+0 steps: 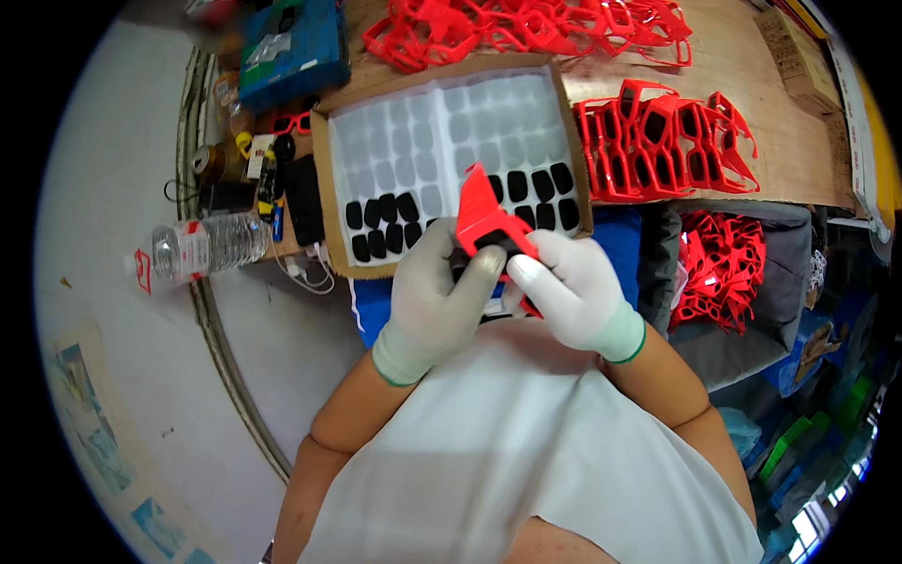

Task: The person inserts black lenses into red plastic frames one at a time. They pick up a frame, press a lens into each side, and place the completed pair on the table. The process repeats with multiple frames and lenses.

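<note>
Hidden: lower part of red glasses frame [483,207] was covered by left hand [434,291] and right hand [575,289] | Pose: both wrists angled inward, thumbs uppermost | Fingers: both hands pinched the frame | Place: frame was by lens box's [326,179] near edge

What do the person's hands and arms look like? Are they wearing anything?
The left hand wears a whitish fabric glove, greyish on the thumb. The right hand wears a cleaner-looking white fabric glove. Each has a pale mint-green cuff with a darker green edge. The left forearm and right forearm are bare, with no sleeves showing.
</note>
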### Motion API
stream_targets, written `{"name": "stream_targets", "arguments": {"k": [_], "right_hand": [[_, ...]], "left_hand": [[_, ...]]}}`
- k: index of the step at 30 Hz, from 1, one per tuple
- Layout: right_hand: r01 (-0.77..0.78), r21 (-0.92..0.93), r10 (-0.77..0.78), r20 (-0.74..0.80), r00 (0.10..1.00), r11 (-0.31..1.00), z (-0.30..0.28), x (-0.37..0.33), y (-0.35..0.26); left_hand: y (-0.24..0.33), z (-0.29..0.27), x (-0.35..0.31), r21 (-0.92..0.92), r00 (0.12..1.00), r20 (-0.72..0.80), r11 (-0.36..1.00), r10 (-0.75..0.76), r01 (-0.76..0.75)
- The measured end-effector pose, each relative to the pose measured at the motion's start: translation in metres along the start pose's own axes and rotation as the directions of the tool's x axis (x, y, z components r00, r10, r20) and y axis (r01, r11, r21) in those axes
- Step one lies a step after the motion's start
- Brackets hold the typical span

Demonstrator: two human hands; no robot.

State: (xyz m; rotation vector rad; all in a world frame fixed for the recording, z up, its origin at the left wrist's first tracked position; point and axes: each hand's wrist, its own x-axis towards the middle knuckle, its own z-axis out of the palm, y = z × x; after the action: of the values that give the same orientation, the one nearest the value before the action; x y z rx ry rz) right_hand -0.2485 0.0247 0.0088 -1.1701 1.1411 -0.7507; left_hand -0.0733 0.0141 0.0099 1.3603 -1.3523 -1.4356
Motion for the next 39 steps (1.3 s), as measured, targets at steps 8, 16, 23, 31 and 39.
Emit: {"name": "stream_targets", "arguments": {"k": [8,16,23,31,39], "right_hand": [[0.053,0.196,-0.143,0.481,0.865,0.979,-0.024,-0.001,0.003],[0.256,-0.72,-0.606,-0.278,0.745,0.645,-0.129,0.006,0.036],[-0.548,-0.704,-0.136,-0.662,0.737,0.452,-0.325,0.027,0.097],[-0.491,-0.78,-0.49,-0.626,0.607,0.388,-0.302,0.02,0.108],[0.209,-0.785,-0.685,-0.338,0.645,0.583,-0.134,0.037,0.064]], "left_hand": [[0.002,-0.029,0.011,-0.296,0.984,0.169,0.95,-0.05,0.099],[-0.039,-0.04,0.119,0.145,0.992,0.029,0.981,0.126,-0.128],[-0.113,-0.133,0.377,-0.051,0.813,-0.495,0.944,-0.306,0.325],[-0.101,-0.113,0.364,-0.363,0.769,-0.402,0.858,-0.496,0.364],[-0.021,-0.094,0.277,0.234,0.871,-0.472,0.972,0.135,-0.024]]}}
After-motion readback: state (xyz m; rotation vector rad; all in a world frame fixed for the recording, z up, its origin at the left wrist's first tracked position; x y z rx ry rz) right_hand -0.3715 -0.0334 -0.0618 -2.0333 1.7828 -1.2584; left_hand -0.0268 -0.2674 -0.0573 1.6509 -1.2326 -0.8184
